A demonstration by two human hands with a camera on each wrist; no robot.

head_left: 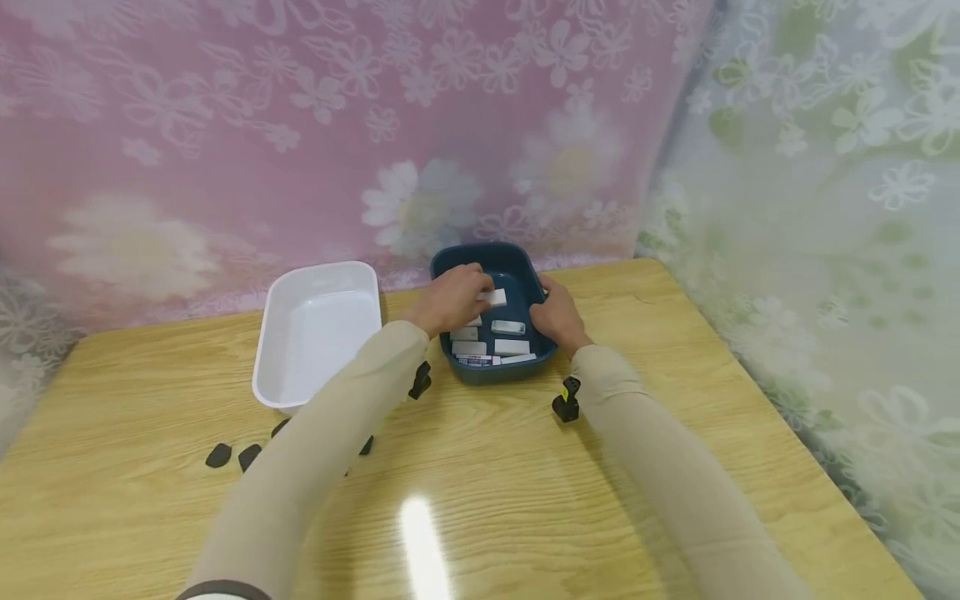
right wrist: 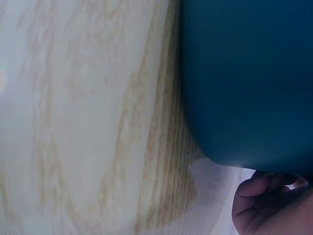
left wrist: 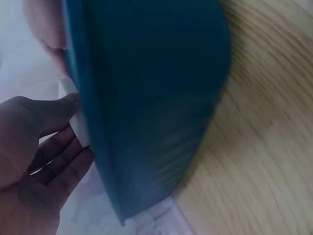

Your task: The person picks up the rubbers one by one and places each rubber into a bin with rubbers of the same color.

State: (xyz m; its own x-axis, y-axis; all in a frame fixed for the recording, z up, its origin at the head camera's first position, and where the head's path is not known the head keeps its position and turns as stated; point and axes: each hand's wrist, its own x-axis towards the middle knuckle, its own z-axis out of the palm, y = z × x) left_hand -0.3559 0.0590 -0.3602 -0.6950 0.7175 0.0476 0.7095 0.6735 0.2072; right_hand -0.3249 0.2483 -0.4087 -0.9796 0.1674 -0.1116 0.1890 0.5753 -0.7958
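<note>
1. The person's left hand (head_left: 452, 297) reaches over the left side of a deep, dark blue, rounded rectangular bin (head_left: 504, 375). Its fingers pinch a small white rectangular block (head_left: 495, 297); the left wrist view shows the thumb on one side of that block and fingertips on the other.
2. The pinched block is in the bin's opening, towards the far half; whether it touches the bin's floor cannot be told.
3. The person's right hand (head_left: 558, 315) grips the bin's right rim, its fingers curled at the wall.
4. Nearer the person, inside the bin, lie more small white rectangular blocks (head_left: 512, 347), a pale rectangular piece with a raised edge (head_left: 508, 327), and a narrow box with dark printing (head_left: 477, 361) against the near wall.
5. Left of the bin, apart from it, stands a white, rounded rectangular tray (head_left: 318, 333).
6. Small flat black pieces (head_left: 218, 455) lie in front of the tray, some partly hidden by the left sleeve (head_left: 315, 450).
7. Everything rests on a yellowish wood-grain bench (head_left: 487, 483).
</note>
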